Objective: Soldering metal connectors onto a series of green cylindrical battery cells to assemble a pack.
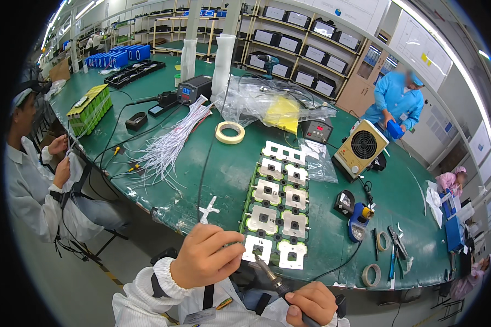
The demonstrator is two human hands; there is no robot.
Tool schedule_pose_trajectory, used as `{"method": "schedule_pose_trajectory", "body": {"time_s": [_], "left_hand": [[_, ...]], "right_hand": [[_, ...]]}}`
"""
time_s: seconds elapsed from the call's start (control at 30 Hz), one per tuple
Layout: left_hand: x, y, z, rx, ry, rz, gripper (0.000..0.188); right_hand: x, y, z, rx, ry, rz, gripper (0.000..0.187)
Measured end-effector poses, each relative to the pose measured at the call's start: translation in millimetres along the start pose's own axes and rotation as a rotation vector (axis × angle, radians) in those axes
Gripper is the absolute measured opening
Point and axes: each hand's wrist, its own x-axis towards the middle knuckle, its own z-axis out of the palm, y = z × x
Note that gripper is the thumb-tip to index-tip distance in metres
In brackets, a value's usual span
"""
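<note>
A soldering iron (275, 280) is gripped in my right hand (313, 302) near the table's front edge. Its tip rests at or just above the nearest left metal plate (258, 245) of a green battery pack (278, 218). Pale metal plates cover the pack's top in two columns. My left hand (210, 256) is closed in a pinch at the left of that same plate; what lies between the fingers is too small to make out. Just beyond its knuckles sits a white cross-shaped piece (208, 209), with a dark cable running up behind it.
White wires (166, 141) and a tape roll (229, 132) lie left of the pack. A fan unit (361, 147), a blue iron holder (358, 222) and pliers (398, 242) are to the right. One person sits at left; another stands at far right holding a blue box (394, 129).
</note>
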Motion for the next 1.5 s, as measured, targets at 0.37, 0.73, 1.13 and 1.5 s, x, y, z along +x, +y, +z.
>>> {"method": "schedule_pose_trajectory", "body": {"time_s": [0.37, 0.73, 1.13, 1.5], "left_hand": [[-8.5, -0.3, -6.9, 0.146, 0.039, -0.03, 0.026], [-9.1, -2.4, 1.3, -0.019, 0.05, -0.016, 0.021], [-6.2, 0.0, 1.0, -0.015, -0.01, -0.002, 0.017], [-5.0, -1.6, 2.8, -0.029, 0.0, 0.006, 0.016]], "right_hand": [[1.0, 1.4, 1.8, 0.021, 0.068, -0.028, 0.011], [1.2, -0.6, 0.1, 0.015, 0.028, -0.021, 0.01], [0.6, -0.9, 0.3, 0.009, 0.007, -0.019, 0.009], [0.3, -0.5, 0.6, 0.002, 0.009, -0.029, 0.009]]}}
